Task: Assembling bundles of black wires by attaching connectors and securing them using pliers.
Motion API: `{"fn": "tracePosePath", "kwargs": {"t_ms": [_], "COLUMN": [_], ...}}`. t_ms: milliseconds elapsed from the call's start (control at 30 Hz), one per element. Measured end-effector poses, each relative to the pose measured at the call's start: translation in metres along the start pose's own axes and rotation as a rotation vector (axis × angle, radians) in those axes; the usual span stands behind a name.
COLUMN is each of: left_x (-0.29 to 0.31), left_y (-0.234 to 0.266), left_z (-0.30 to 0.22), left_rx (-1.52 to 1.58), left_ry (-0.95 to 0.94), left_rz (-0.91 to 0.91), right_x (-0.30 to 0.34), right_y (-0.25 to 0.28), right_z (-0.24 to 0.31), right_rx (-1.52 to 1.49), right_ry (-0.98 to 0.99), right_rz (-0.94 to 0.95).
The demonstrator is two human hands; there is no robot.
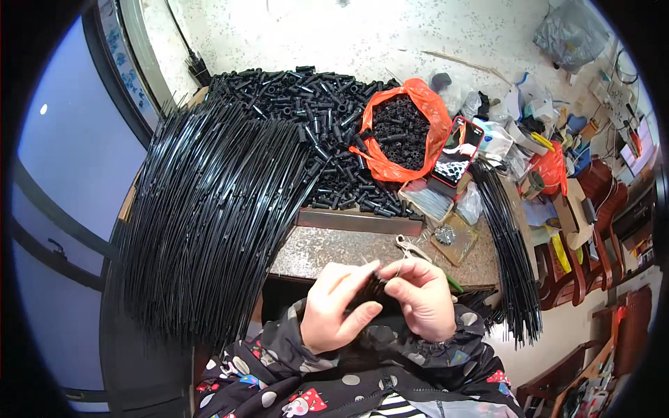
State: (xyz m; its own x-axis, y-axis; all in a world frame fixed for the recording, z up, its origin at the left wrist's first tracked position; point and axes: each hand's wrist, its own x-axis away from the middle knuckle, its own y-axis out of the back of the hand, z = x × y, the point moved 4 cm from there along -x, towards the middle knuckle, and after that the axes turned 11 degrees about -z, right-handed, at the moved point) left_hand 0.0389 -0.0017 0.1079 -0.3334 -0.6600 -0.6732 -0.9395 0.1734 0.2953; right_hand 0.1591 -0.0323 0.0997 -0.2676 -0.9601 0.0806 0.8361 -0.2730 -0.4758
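My left hand and my right hand meet close to my body, just off the table's near edge. Between the fingers of both is a small dark ribbed part, mostly covered by them. My left forefinger lies along it, with the thumb lower down. The right thumb and forefinger are pinched at its other side; whether they also grip something thin is too small to tell. Just beyond my hands lie metal pliers. A heap of short black plastic tubes fills the table's far part.
Long black thin rods lie in a big bundle at left, with a smaller rod bundle at right. An orange bag holds small black parts. A phone leans beside it. Clutter and wooden chairs stand farther right.
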Motion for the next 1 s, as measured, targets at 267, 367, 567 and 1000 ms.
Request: {"fn": "tracePosePath", "kwargs": {"t_ms": [267, 367, 567, 1000], "left_x": [-0.004, -0.012, -0.041, -0.154], "left_y": [-0.009, -0.021, -0.045, -0.152], "left_z": [0.007, 0.013, 0.033, 0.177], "left_rx": [0.726, 0.719, 0.450, -0.613], "left_ry": [0.422, 0.359, 0.193, -0.069], "left_rz": [-0.134, -0.086, -0.038, 0.290], "right_x": [0.008, 0.004, -0.028, -0.034], "right_y": [-0.006, 0.008, 0.030, 0.064], "right_z": [0.000, -0.003, -0.015, 0.001], "right_rx": [0.060, -0.033, -0.220, -0.030], "right_ry": [0.196, 0.213, 0.091, 0.206], "right_rz": [0.099, 0.059, -0.142, -0.423]}}
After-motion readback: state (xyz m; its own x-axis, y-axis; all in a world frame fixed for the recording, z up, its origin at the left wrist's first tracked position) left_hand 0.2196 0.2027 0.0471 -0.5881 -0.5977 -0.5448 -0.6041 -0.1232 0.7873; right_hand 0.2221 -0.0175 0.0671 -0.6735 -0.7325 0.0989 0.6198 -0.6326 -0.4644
